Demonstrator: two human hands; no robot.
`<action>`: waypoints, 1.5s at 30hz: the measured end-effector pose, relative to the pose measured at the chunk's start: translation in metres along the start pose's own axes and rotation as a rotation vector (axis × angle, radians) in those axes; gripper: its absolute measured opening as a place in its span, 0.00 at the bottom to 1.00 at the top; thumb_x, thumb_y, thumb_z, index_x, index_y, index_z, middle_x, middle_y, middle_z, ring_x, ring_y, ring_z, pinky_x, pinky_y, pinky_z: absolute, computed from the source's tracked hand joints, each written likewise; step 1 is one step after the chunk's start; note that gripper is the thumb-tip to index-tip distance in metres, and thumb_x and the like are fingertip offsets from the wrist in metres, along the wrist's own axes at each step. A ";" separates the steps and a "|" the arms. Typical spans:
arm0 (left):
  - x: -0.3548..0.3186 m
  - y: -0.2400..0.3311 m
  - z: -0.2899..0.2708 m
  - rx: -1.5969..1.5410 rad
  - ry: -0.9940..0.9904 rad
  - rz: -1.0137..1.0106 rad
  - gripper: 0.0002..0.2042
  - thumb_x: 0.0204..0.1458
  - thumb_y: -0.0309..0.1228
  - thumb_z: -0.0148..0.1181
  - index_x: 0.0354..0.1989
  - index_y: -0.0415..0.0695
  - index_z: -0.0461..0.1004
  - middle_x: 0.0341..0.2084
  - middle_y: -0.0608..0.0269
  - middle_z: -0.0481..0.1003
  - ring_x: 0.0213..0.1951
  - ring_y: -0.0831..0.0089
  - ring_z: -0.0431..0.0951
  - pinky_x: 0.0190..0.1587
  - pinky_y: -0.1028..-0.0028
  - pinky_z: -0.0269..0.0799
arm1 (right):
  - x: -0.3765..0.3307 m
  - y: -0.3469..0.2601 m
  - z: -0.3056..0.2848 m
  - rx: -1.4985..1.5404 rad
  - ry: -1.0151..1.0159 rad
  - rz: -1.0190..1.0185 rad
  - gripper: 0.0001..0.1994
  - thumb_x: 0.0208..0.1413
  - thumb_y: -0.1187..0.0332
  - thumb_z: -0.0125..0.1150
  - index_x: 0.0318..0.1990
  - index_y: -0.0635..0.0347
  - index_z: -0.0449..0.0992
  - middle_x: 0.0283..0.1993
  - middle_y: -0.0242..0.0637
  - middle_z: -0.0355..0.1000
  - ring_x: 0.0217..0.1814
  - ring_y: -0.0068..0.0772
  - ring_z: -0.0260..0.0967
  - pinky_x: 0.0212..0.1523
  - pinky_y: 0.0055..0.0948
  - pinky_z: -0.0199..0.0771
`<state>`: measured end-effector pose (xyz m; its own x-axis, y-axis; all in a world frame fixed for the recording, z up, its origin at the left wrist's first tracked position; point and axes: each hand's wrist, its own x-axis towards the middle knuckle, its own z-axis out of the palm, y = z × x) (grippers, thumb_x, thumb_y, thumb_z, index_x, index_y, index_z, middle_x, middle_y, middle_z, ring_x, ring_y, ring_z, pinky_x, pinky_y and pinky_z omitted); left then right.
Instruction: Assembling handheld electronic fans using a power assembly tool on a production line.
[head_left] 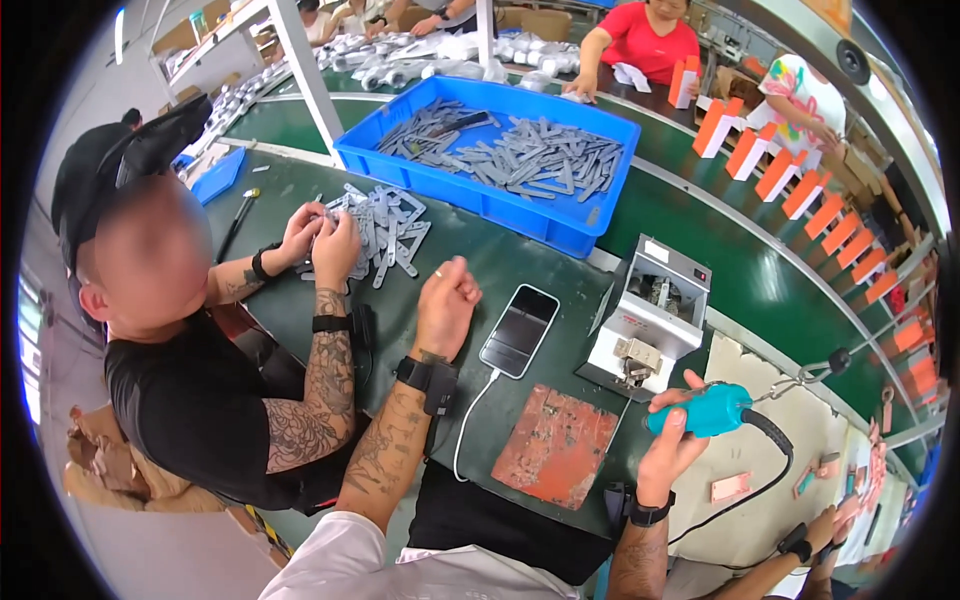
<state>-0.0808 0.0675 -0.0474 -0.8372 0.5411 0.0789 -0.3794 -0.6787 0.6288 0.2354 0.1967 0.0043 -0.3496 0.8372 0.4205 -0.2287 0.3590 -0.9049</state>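
Note:
My right hand [668, 445] is wrapped round a teal electric screwdriver [708, 411], held tilted with its black cord trailing from the back end. A metal hook and chain run off from that end. The screwdriver's tip lies hidden behind my fingers. Just left of the phone, my left hand [448, 305] is raised over the green table with its fingers curled in; whatever they hold, if anything, does not show. Close to the screwdriver stands a grey-white screw feeder [650, 320] with its top uncovered.
A phone [520, 330] on a white cable and a worn red plate [556, 446] lie on the table. Grey strips fill a blue bin [560, 232]; more are piled [385, 230] before a co-worker at left. Orange-and-white boxes [750, 150] line the conveyor. Another person's hands [830, 525] are at lower right.

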 end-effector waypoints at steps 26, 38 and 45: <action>-0.014 -0.020 0.008 1.337 -0.009 0.300 0.10 0.65 0.32 0.55 0.39 0.38 0.79 0.31 0.55 0.80 0.34 0.64 0.81 0.40 0.66 0.75 | -0.001 0.000 0.004 0.023 -0.020 0.011 0.31 0.65 0.52 0.60 0.63 0.71 0.66 0.36 0.35 0.74 0.38 0.25 0.70 0.41 0.27 0.69; -0.017 -0.018 0.006 1.343 -0.024 0.370 0.08 0.62 0.32 0.59 0.39 0.40 0.79 0.30 0.55 0.78 0.32 0.61 0.80 0.38 0.65 0.75 | -0.003 -0.005 0.007 -0.025 -0.025 0.026 0.34 0.64 0.46 0.61 0.62 0.72 0.67 0.34 0.33 0.74 0.37 0.22 0.68 0.39 0.25 0.67; -0.014 -0.025 0.005 1.297 -0.014 0.334 0.08 0.61 0.32 0.60 0.39 0.41 0.79 0.31 0.55 0.79 0.32 0.62 0.80 0.38 0.66 0.76 | -0.002 0.002 0.001 0.020 -0.016 0.032 0.31 0.65 0.49 0.62 0.62 0.69 0.68 0.36 0.31 0.73 0.37 0.21 0.68 0.38 0.25 0.66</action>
<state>-0.0578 0.0795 -0.0607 -0.8087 0.4532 0.3749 0.4932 0.1753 0.8521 0.2348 0.1953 0.0022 -0.3712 0.8417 0.3921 -0.2350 0.3233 -0.9166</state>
